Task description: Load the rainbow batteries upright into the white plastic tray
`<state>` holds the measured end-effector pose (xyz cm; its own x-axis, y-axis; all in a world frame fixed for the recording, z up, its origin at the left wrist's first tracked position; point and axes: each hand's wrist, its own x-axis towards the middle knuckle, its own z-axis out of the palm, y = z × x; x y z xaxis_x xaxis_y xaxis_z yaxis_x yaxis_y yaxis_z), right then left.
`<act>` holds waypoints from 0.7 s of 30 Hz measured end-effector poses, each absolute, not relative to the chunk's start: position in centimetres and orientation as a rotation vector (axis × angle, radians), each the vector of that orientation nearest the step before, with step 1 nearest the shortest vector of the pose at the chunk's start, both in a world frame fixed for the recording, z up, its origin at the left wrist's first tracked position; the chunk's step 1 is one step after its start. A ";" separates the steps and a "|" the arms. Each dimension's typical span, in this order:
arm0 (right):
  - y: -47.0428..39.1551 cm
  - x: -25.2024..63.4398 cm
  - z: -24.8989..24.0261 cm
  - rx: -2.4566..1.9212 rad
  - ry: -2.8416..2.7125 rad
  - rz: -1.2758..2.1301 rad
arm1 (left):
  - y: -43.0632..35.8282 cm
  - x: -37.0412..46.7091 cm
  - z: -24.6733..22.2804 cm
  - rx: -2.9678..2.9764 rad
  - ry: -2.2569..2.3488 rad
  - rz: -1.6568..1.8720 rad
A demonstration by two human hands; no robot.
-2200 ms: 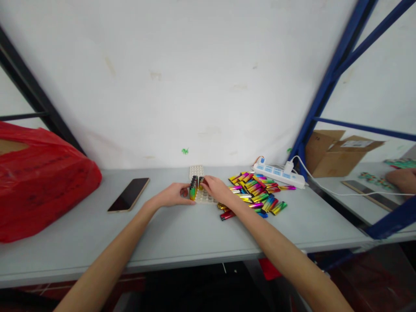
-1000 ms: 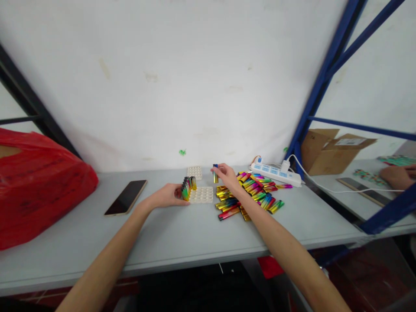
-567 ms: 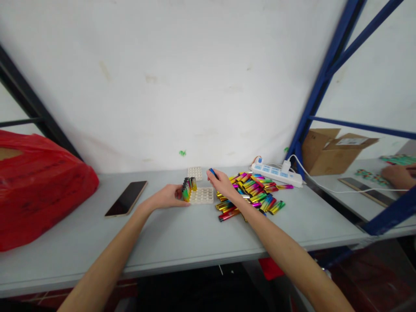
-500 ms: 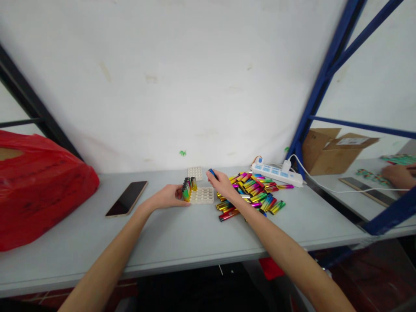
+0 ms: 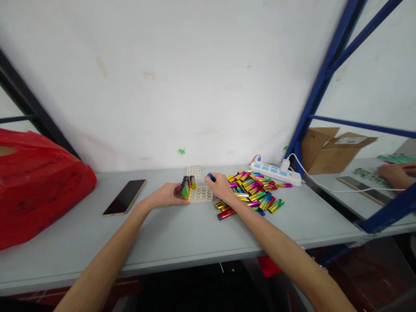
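A whitish tray with rows of holes (image 5: 201, 194) lies on the table in front of me. Several shiny multicoloured lighters (image 5: 185, 189) stand upright at its left end, dark tops up. My left hand (image 5: 167, 194) is closed round that end, thumb in front, fingers partly hidden behind the lighters. Above the tray's right side, my right hand (image 5: 218, 186) pinches a lighter with a dark blue end (image 5: 211, 177); the rest of it is inside the fingers. Right of the tray spreads a loose pile of metallic-coloured lighters (image 5: 255, 190), partly covered by my right wrist.
A second holed tray (image 5: 194, 171) lies against the wall. To the left are a phone (image 5: 125, 197) and a red plastic bag (image 5: 42, 186). A white power strip (image 5: 276, 172) sits behind the pile. Beyond the blue frame are a cardboard box (image 5: 334, 151) and another person's hand (image 5: 394, 174).
My right hand has tilted and dropped slightly, still holding the blue-ended lighter near the tray. My left hand stays at the tray's left end. The whole view has shifted a little.
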<state>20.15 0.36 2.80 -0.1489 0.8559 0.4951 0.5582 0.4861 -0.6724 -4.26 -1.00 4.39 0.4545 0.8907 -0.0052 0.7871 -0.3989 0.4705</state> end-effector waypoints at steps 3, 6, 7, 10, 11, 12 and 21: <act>0.4 20.1 2.7 -1.176 -1.844 0.380 | -0.9 -4.4 4.2 2.320 1.394 0.332; 0.3 20.2 2.8 -1.151 -1.875 0.354 | -0.8 -4.5 4.2 2.329 1.393 0.327; 0.3 20.2 2.8 -1.142 -1.893 0.349 | -0.8 -4.5 4.2 2.330 1.392 0.328; 0.2 20.3 2.7 -1.094 -1.977 0.327 | -0.7 -4.6 4.1 2.327 1.391 0.334; 0.2 20.2 2.7 -1.066 -2.015 0.305 | -0.7 -4.6 4.1 2.327 1.393 0.335; 0.2 20.2 2.6 -1.031 -2.055 0.273 | -0.7 -4.5 4.0 2.328 1.394 0.335; 0.1 20.0 2.3 -1.050 -2.206 0.227 | -0.7 -4.5 3.9 2.314 1.404 0.364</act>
<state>20.04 0.11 2.26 -0.4476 0.7407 0.5010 0.6232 0.6602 -0.4192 -4.50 -0.74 3.89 0.4595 0.8881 0.0116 0.7816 -0.4106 0.4696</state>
